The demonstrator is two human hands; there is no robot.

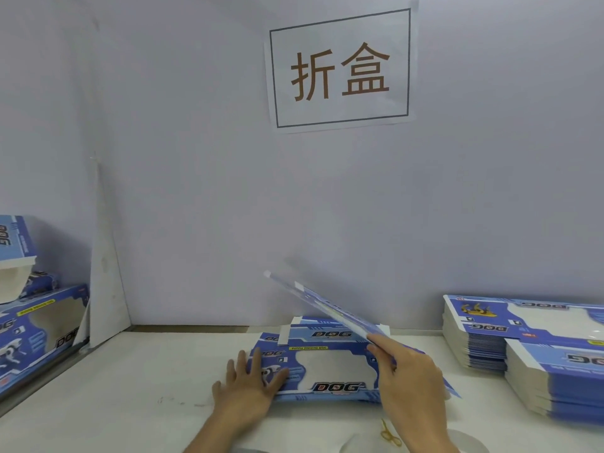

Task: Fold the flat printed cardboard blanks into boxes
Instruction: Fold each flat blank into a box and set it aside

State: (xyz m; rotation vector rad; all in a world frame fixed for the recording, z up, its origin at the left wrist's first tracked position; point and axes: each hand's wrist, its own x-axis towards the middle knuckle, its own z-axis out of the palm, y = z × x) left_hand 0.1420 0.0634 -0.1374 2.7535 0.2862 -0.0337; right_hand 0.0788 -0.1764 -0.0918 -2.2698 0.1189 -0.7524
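A white worktop meets a pale wall along its far edge. At the middle of that far side lies a small pile of flat blanks, glossy blue-and-white printed card with a white window cut-out and "DOG" lettering. The left hand lies flat on the pile's left end, fingers straight and spread, pressing it down. The right hand pinches the near corner of a lifted blank, thumb above and fingers curled beneath; this thin sheet tilts up and away toward the wall, its far end clear of the pile.

Along the right edge stand two tall stacks of blanks, their cut edges showing as fine layers. At the left edge sit folded boxes, one with a white inside stacked higher. Bare worktop lies open between the left hand and these boxes. A yellow rubber band rests near the front edge, beside the right wrist. A paper sign is taped to the wall.
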